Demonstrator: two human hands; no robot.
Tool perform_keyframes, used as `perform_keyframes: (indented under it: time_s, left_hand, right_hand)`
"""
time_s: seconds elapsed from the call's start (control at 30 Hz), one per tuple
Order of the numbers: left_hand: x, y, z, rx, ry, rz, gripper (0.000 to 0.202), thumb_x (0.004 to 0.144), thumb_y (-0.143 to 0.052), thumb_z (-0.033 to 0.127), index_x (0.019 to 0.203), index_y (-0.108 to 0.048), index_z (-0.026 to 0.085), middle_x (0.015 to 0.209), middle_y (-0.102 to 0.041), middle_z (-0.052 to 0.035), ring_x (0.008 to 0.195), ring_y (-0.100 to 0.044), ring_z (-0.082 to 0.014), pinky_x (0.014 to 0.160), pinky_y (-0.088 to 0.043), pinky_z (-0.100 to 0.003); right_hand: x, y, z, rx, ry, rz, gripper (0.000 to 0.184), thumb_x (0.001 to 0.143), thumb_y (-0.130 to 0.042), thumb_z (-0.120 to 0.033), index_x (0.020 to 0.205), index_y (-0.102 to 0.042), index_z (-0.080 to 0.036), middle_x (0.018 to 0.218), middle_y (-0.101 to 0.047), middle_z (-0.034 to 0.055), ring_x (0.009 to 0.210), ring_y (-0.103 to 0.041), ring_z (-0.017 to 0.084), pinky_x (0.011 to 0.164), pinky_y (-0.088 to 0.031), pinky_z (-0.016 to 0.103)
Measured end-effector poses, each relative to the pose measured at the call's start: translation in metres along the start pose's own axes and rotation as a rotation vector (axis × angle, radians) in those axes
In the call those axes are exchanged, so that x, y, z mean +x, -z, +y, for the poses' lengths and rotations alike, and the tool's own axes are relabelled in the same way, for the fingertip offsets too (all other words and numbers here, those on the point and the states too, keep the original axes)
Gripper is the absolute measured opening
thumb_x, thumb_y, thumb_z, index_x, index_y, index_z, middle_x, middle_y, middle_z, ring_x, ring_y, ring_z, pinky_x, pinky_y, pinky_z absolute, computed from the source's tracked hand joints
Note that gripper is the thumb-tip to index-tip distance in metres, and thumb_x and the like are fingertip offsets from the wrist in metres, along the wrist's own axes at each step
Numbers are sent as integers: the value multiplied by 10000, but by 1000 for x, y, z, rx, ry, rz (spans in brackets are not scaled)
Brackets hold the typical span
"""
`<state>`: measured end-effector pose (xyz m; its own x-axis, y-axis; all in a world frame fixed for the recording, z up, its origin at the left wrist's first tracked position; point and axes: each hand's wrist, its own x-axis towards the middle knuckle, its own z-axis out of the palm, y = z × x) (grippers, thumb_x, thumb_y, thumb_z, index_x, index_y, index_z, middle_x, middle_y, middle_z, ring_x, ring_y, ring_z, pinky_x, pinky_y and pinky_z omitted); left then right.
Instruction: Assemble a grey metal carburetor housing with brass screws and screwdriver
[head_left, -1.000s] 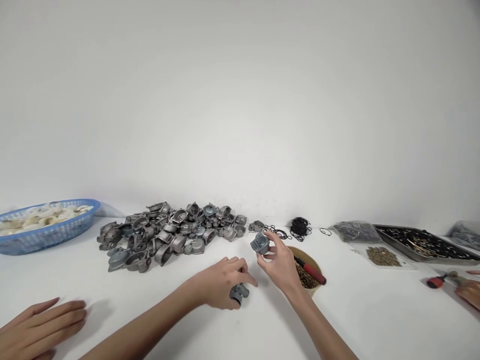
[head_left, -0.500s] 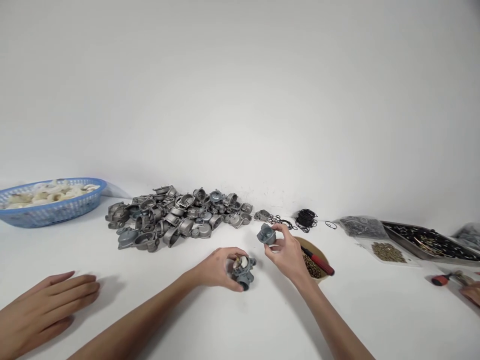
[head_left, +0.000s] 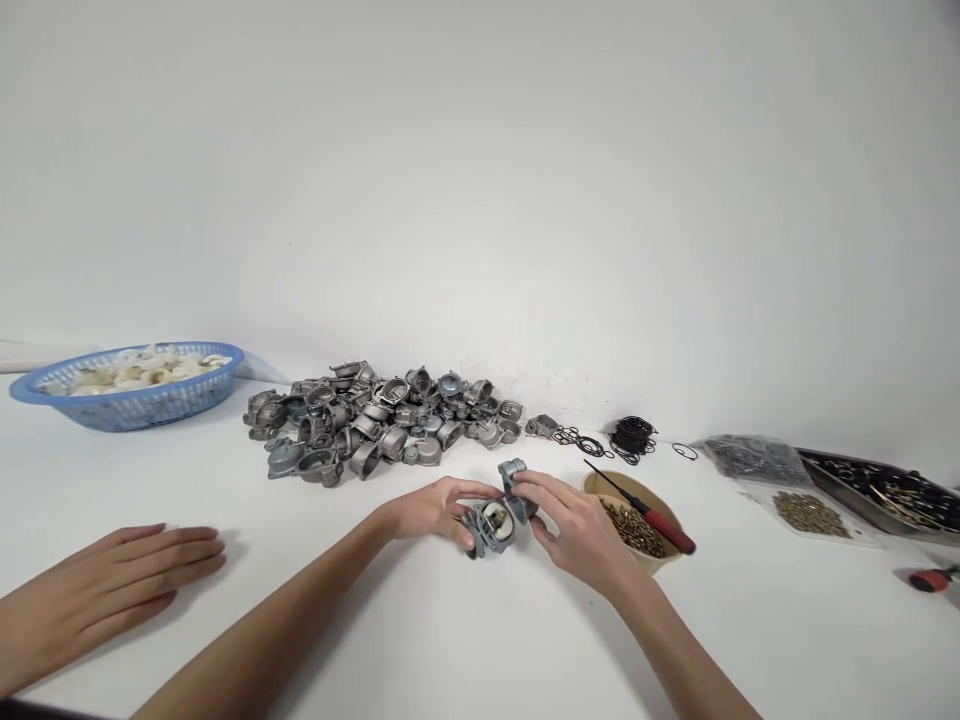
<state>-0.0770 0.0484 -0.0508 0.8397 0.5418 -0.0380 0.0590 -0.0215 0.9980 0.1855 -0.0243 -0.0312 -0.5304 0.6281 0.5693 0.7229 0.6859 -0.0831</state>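
Close to the table's middle, my left hand (head_left: 435, 512) grips a carburetor body (head_left: 491, 530), tilted so that its open side with a white float shows. My right hand (head_left: 574, 520) has its fingers round a grey metal float bowl (head_left: 514, 490), held on edge just right of the body. The two parts are very close; whether they touch I cannot tell. Behind them lies a heap of float bowls (head_left: 390, 445). Beside my right hand stands a tan bowl of brass screws (head_left: 667, 500), with a red-handled screwdriver (head_left: 660, 525) resting across it.
Another person's hand (head_left: 127, 590) lies flat at the left. A blue basket (head_left: 135, 405) of white parts stands behind it. Black rubber rings (head_left: 631, 436) lie along the wall. Farther right are a bag of screws (head_left: 810, 514), a metal tray (head_left: 885, 510) and another red handle (head_left: 930, 580).
My left hand has turned the carburetor body so its float side faces right. My right hand has brought the float bowl down beside it and tipped it on edge. The view has shifted slightly.
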Motion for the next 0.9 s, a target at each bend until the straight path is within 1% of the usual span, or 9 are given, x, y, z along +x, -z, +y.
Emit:
perform_keyframes:
  time_s: [0.1, 0.2, 0.27, 0.37, 0.43, 0.53, 0.67, 0.8, 0.9]
  left_hand:
    - [-5, 1, 0, -117, -27, -8, 778, 713, -845, 308, 1419, -521, 269, 1460, -534, -123, 1338, -490, -349, 1008, -469, -450]
    - [-11, 1, 0, -160, -6, 1, 698, 802, -769, 321, 1441, -490, 341, 1491, -514, -79, 1318, -520, -327, 1029, -439, -451]
    - [-12, 0, 0, -149, 1, 34, 675, 811, -757, 325, 1434, -499, 363, 1489, -519, -55, 1354, -487, -322, 1073, -397, -469]
    - [-10, -4, 3, -127, -22, 79, 599, 778, -769, 329, 1352, -599, 342, 1455, -553, -41, 1424, -396, -330, 1106, -363, -492]
    - [-7, -8, 6, -121, -44, 57, 532, 762, -764, 332, 1284, -662, 313, 1394, -607, -47, 1394, -434, -337, 1106, -368, -488]
    - [-4, -13, 11, -128, -51, 32, 515, 754, -746, 337, 1262, -676, 292, 1347, -640, -47, 1319, -508, -331, 1080, -401, -450]
    - [-4, -16, 12, -152, -31, 105, 620, 713, -764, 318, 1317, -628, 298, 1365, -624, -41, 1349, -464, -341, 1039, -431, -443]
    - [-4, -17, 12, -170, -36, 103, 600, 707, -768, 291, 1294, -646, 310, 1288, -668, -48, 1239, -556, -346, 966, -468, -440]
    - [-3, -17, 11, -148, -20, 135, 587, 683, -773, 276, 1260, -671, 306, 1210, -706, -53, 1141, -611, -335, 913, -491, -429]
  right_hand:
    - [1, -3, -7, -124, 72, 12, 411, 910, -475, -57, 1257, -569, -257, 1341, -630, 60, 1093, -653, 212, 711, -549, 296]
    - [2, -3, -11, -202, 118, 14, 464, 877, -474, -6, 1248, -597, -256, 1356, -621, 54, 1023, -645, 199, 661, -528, 282]
    - [2, -4, -13, -239, 148, 23, 531, 843, -459, 39, 1257, -608, -258, 1365, -614, 52, 1002, -629, 198, 649, -522, 281]
    - [4, -9, -14, -280, 196, 56, 602, 812, -424, 88, 1262, -620, -260, 1373, -610, 47, 989, -599, 209, 661, -526, 301]
    - [5, -14, -15, -277, 229, 78, 624, 798, -417, 102, 1251, -631, -270, 1386, -600, 38, 1012, -571, 225, 717, -540, 334]
    - [6, -18, -21, -232, 241, 83, 619, 785, -436, 100, 1221, -648, -284, 1408, -574, 39, 1077, -535, 249, 782, -550, 374]
    - [7, -14, -31, -149, 182, 20, 588, 764, -466, 67, 1210, -654, -268, 1401, -553, 84, 1072, -532, 277, 798, -550, 428]
    - [5, -10, -31, 91, 122, 2, 558, 778, -532, -20, 1259, -632, -286, 1412, -506, 96, 1225, -497, 312, 971, -505, 518]
    - [2, -12, -25, 274, 2, -26, 534, 863, -581, -140, 1370, -555, -307, 1445, -462, 105, 1302, -489, 293, 1004, -518, 477]
